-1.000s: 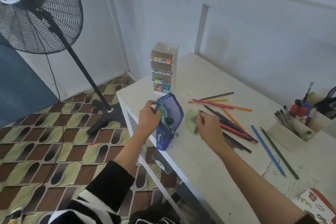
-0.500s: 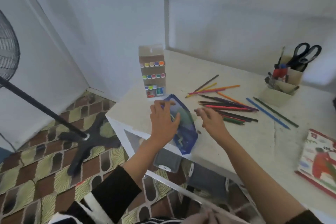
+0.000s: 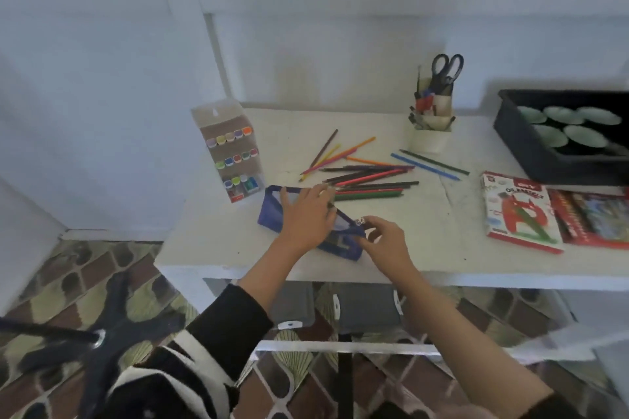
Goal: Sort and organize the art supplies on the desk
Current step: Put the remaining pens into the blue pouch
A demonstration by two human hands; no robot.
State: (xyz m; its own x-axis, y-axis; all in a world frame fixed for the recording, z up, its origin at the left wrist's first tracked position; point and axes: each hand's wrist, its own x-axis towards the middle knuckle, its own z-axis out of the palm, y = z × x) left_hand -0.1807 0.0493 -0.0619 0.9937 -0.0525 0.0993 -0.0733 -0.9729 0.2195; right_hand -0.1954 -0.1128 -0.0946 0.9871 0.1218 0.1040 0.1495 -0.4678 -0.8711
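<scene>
The pouch (image 3: 270, 214), blue with a clear side, lies near the front edge of the surface (image 3: 442, 248), its long side running from back left to front right. The left hand (image 3: 306, 214) lies flat on top of it, fingers straight and a little spread, pressing it down. Its fingertips reach the pouch's back edge, just beside the nearest pencils (image 3: 369, 177). The right hand (image 3: 384, 241) is at the pouch's front right end, thumb and forefinger curled together and pinching that end by the small zip pull (image 3: 360, 221). What lies inside the pouch is too blurred to tell.

The pencils form a loose heap behind and to the right of the pouch. Most lie roughly side by side, while a few orange, yellow and brown ones fan out toward the back. A blue one and a dark green one lie apart on the right, near the cup (image 3: 429, 143).

The cup stands at the back and holds scissors (image 3: 446, 68), handles up, among pens. A marker box (image 3: 231, 153) stands upright behind and left of the pouch, with three rows of coloured caps.

At the far right a black tray (image 3: 524, 153) holds pale green discs (image 3: 558, 119). Two books (image 3: 517, 214) lie flat side by side in front of it
</scene>
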